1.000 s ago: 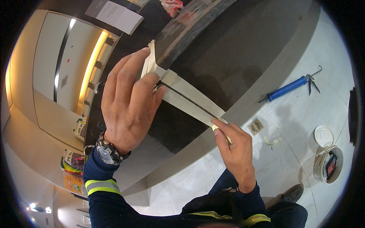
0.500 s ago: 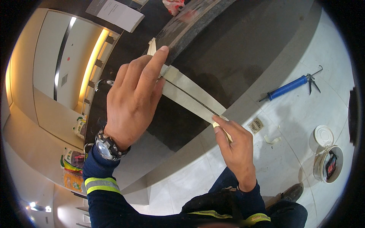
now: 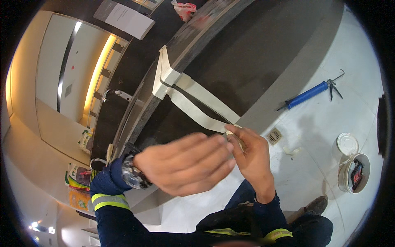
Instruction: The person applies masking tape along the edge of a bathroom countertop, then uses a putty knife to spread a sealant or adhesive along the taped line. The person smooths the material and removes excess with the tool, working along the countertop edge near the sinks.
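Two pale strips of masking tape run down the dark panel below the counter edge, with a thin dark line between them. The lower left strip [image 3: 191, 111] bows loosely toward my right hand, while the other strip [image 3: 210, 96] looks straight and flat. More masking tape [image 3: 164, 73] wraps over the counter edge at the top. My right hand [image 3: 252, 154] is closed, pinching the tape's lower end between thumb and forefinger. Close beside it on the left, my left hand [image 3: 189, 164] is blurred, fingers stretched toward the right hand's fingertips; its thumb is hidden.
A blue caulking gun [image 3: 308, 95] lies on the pale tiled floor by a drain grate [image 3: 274, 136] and a tape scrap [image 3: 292, 150]. A white bucket [image 3: 345, 179] with its lid [image 3: 347, 143] stands at right. Papers [image 3: 123, 18] and a plastic bag [image 3: 184, 10] lie on the counter.
My left hand has left the tape at the counter edge and swung down beside the right hand. The lower left strip now bows away from the dark line. My right hand has barely moved.
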The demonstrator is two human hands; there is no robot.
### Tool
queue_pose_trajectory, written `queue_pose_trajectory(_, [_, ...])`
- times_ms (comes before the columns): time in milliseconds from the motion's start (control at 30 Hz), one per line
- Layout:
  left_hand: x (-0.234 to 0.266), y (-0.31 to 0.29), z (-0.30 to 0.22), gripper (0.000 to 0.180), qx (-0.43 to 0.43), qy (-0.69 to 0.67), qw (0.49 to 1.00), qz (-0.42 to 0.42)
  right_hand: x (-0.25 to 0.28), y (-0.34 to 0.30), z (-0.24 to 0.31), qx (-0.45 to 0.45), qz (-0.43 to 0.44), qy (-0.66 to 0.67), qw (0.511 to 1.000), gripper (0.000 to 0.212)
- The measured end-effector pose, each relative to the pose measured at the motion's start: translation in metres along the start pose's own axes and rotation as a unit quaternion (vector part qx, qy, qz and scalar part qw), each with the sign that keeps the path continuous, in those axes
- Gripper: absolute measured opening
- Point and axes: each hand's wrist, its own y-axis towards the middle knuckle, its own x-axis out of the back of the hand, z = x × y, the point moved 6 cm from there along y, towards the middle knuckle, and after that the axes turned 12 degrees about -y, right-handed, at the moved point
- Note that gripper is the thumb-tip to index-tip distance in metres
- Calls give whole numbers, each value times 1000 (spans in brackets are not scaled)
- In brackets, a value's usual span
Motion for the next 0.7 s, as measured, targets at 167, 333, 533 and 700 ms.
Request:
queue_pose_trajectory(167, [-37, -25, 21, 44, 114, -10, 987, 113, -5, 2, 0, -24, 18, 14, 999, 25])
queue_pose_trajectory(333, [-10, -29, 34, 66, 243, 89, 953, 156, 0, 2, 2, -24, 13, 10, 1000, 26])
queue_pose_trajectory(533, [-3, -40, 46, 85, 359, 140, 905, 183, -2, -1, 1, -33, 16, 20, 999, 26])
queue_pose_trajectory(700, [12, -37, 42, 70, 263, 190, 944, 60, 0, 1, -2, -52, 38, 26, 998, 26])
